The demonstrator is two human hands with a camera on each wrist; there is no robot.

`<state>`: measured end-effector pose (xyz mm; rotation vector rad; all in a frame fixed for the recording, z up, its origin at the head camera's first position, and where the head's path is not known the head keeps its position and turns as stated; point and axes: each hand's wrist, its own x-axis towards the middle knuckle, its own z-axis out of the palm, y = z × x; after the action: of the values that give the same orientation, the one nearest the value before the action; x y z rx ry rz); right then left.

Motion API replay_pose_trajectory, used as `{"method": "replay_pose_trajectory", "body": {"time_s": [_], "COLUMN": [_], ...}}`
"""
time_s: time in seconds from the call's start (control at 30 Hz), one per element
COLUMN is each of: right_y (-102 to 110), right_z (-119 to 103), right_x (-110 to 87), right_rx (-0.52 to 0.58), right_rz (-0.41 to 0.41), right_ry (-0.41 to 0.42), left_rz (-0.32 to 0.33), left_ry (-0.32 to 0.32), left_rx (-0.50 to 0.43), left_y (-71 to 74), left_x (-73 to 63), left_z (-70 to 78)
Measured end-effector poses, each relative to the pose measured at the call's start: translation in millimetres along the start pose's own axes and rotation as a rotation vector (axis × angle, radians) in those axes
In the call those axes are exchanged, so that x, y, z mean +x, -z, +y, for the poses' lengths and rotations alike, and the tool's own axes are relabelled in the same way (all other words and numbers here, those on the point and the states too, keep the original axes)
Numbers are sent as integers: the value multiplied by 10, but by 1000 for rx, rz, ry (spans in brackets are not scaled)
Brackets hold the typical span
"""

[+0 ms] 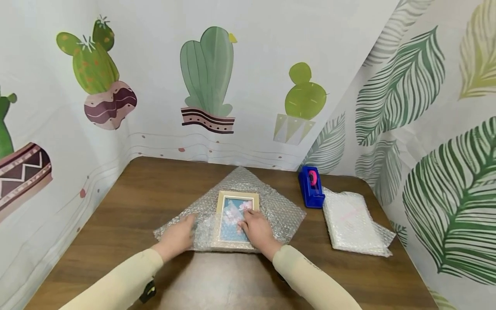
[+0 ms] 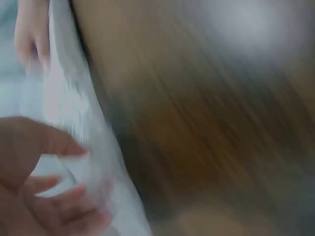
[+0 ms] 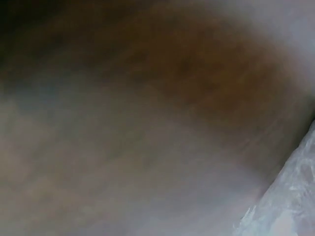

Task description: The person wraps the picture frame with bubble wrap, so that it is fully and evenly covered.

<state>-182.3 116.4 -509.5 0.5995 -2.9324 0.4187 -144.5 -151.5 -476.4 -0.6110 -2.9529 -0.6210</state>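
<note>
A picture frame with a light wooden border and a pink-flower picture lies on a sheet of bubble wrap. The wrap's near part is folded up over the frame's lower portion. My right hand rests on the picture, fingers extended over the folded wrap. At the wrap's left side, my left hand grips its edge, just left of the frame. The left wrist view shows this left hand blurred, thumb and fingers around the clear wrap. Only table and a wrap edge appear in the blurred right wrist view.
A blue tape dispenser with a pink core stands to the right, toward the back of the brown wooden table. Beside it lies a bubble-wrapped package. A cactus-printed cloth hangs behind the table.
</note>
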Motion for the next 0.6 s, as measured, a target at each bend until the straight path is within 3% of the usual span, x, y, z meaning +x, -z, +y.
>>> {"method": "replay_pose_trajectory", "body": {"time_s": [0.07,0.13,0.2,0.27,0.33,0.43,0.6], "right_y": [1,3,6,8,5,-4,-23], "right_z": [-6,-2,4,8,9,-3,-28], "right_x": [-1,-4,-8,-11,-10,-4,7], "right_rx": [-5,7,2,-5,-15,-26,1], "right_rz": [11,31,48,55,44,33,25], "right_ry": [1,-4,-5,-5,-9,-8,-8], "left_rz": [80,84,9,-98,-196,-265,-270], "left_ry": [-81,-208,-301,-343,-326,-276,-244], "left_rx": [90,146,178,184,168,143,129], "left_y": [-51,-112,-184,-266,-340,-450,-497], "left_x": [30,62,92,130,165,187,157], "left_z": [206,396,546,638,677,647,623]}}
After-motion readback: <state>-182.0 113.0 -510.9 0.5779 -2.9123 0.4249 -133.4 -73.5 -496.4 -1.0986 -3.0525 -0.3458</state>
